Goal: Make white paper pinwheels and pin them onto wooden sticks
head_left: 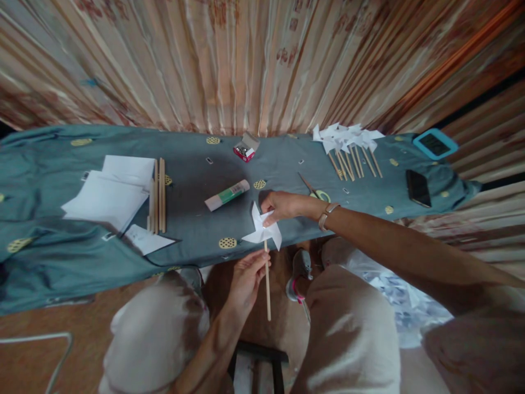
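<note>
A white paper pinwheel (258, 235) on a thin wooden stick (268, 295) is held at the table's front edge. My left hand (248, 273) pinches the stick just below the paper blades. My right hand (281, 207) grips the pinwheel from above, thumb on its centre and fingers partly hidden behind the blades. Beyond it lie a glue stick (227, 195) with a green label and a pair of scissors (315, 192) with pale green handles. An open small red box (246, 148) of shiny metal pieces sits farther back.
White paper sheets (106, 197) and several loose wooden sticks (159, 197) lie on the left. Several finished pinwheels (348, 139) rest at the back right, near a blue-framed device (435, 143) and a dark phone (418, 187). A patterned green cloth (188, 158) covers the table.
</note>
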`<state>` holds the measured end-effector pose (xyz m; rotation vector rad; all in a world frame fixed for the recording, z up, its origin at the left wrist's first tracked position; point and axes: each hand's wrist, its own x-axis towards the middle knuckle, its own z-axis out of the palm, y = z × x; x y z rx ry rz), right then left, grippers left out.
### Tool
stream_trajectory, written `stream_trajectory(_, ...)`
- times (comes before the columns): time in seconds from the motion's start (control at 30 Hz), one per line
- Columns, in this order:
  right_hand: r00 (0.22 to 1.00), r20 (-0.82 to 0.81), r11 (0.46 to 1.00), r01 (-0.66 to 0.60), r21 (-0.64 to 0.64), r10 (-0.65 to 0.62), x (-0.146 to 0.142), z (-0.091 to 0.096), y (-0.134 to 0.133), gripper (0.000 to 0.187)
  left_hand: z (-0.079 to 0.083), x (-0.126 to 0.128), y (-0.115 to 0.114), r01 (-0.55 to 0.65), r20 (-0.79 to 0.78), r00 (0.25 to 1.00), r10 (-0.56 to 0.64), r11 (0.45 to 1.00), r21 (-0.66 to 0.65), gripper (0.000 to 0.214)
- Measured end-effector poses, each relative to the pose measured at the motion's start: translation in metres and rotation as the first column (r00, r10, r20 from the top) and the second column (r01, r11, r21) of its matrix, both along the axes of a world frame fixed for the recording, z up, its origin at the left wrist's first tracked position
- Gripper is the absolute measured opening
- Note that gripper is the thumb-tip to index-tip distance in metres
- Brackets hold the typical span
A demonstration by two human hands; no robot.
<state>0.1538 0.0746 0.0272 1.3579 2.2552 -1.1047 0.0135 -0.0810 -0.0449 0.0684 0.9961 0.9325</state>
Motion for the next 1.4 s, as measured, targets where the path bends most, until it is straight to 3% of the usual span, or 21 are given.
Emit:
stream_trajectory(0.73, 0.995, 0.049, 0.996, -0.087, 0.006, 0.087, -0.002, -0.005, 0.005, 0.014, -0.004, 0.001, 0.001, 0.006, -0.010, 1.000, -0.006, 1.000, -0.008, 0.039)
stream_trajectory(0.97, 0.986, 0.106, 0.992, -0.126, -0.021, 0.128, -0.004, 0.003, 0.005, 0.017, -0.001, 0.001, -0.001, -0.007, 0.001, 1.000, 0.007, 1.000, 0.003, 0.039)
stream_trajectory(1.13, 0.986, 0.114, 0.992, -0.113, -0.052, 0.119, -0.003, 0.008, 0.005, 0.019, 0.001, 0.002, -0.001, -0.023, -0.018, 1.000, 0.023, 0.999, 0.034, 0.037)
stream_trajectory(1.4, 0.995, 0.077, 0.998, -0.062, -0.023, 0.063, -0.001, 0.001, 0.005, 0.018, 0.001, 0.004, -0.002, -0.041, -0.050, 0.998, 0.043, 0.998, 0.041, 0.042)
